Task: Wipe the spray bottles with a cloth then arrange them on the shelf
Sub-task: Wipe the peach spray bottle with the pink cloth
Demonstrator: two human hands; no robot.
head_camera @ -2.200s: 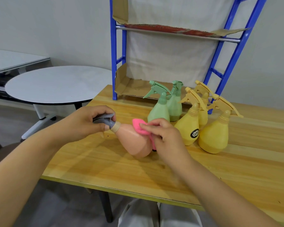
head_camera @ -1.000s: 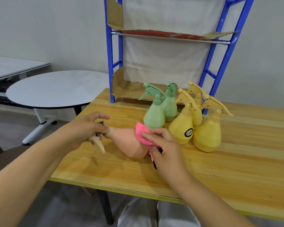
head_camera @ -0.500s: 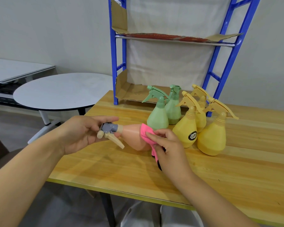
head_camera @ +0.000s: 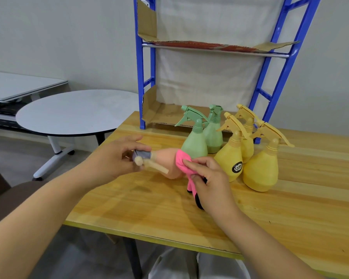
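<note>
Wiping is the step in hand, as I judge it. The peach-coloured plastic spray bottle [head_camera: 167, 160] is held on its side low over the wooden table [head_camera: 290, 218]; whether it touches the top I cannot tell. The left hand [head_camera: 117, 158] is curled round its grey trigger head [head_camera: 142, 155]. The right hand [head_camera: 210, 178] pinches a pink cloth [head_camera: 182, 162] between thumb and fingers and presses it to the bottle's wide body. Two green spray bottles [head_camera: 194, 146] and three yellow spray bottles [head_camera: 260, 168] stand upright just behind, at the foot of the blue metal shelf [head_camera: 141, 77]. No bottle shows on its cardboard-lined levels. Next, I think, the bottle needs turning under the cloth, then standing on the shelf.
</note>
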